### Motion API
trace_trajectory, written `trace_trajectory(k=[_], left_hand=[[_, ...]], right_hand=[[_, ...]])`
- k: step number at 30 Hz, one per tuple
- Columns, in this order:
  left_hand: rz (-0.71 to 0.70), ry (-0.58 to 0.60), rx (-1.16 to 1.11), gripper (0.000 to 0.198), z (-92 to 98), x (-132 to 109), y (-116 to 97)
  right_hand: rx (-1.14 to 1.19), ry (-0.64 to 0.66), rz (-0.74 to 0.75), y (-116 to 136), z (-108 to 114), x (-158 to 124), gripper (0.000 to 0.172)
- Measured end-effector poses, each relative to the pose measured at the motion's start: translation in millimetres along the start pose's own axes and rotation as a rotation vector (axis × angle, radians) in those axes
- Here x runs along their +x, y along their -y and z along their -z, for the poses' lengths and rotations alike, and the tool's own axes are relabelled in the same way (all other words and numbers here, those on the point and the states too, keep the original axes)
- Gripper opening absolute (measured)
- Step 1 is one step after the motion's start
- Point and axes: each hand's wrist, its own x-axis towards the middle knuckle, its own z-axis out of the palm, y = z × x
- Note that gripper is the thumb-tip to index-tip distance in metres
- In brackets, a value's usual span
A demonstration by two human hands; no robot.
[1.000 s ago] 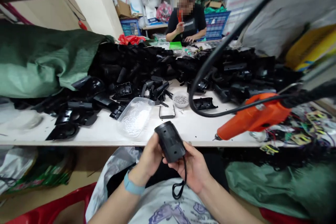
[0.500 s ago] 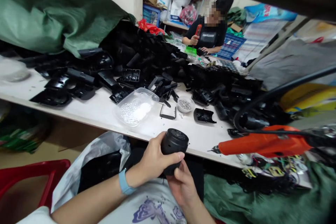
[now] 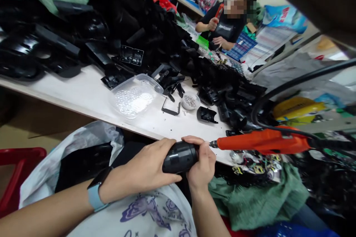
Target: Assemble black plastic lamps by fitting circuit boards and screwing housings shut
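- And there it was: my left hand [image 3: 139, 166], at 9 o'clock, had its fingers closed around the black housing [image 3: 179, 157], which lay sideways just above the bench edge, at the centre of the view.
- My right hand [image 3: 202, 159], at 6 o'clock, gripped the housing's far end, its fingers curled over the top, so the two hands seemed to be steadying it between them.
- The orange driver [image 3: 264, 141] sat at 3 o'clock, no hand on it, its bit just beside my right fingers [image 3: 200, 141], apparently kept close for quick use.
- On the bench [image 3: 83, 89] at 11 o'clock, one clear tub [image 3: 135, 96] held small pale pieces, too small for me to name.
- At 12 o'clock, one small bowl [image 3: 190, 101] of screws sat within easy reach.
- Black moulded parts [image 3: 130, 55] were heaped from 10 to 2 o'clock, too many and too overlapped to count.
- One co-worker [image 3: 226, 24] worked at 1 o'clock, with a red tool [image 3: 219, 11] in one hand.
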Motion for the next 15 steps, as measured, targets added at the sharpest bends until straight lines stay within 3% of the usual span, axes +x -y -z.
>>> trace_trajectory(k=[3,8,15], left_hand=[[-0.088,-0.011,-0.009,0.064,2.5,-7.5,11.1],[-0.174,-0.060,0.035,0.073,-0.1,-11.2,18.7],[-0.181,-0.115,0.031,0.080,-10.1,-15.1,26.4]], right_hand=[[-0.026,0.056,-0.056,0.1,-0.6,-2.5,0.051],[-0.032,0.093,0.018,2.0,-2.4,-3.0,0.053],[-0.048,0.103,0.035,-0.1,-5.3,-0.7,0.052]])
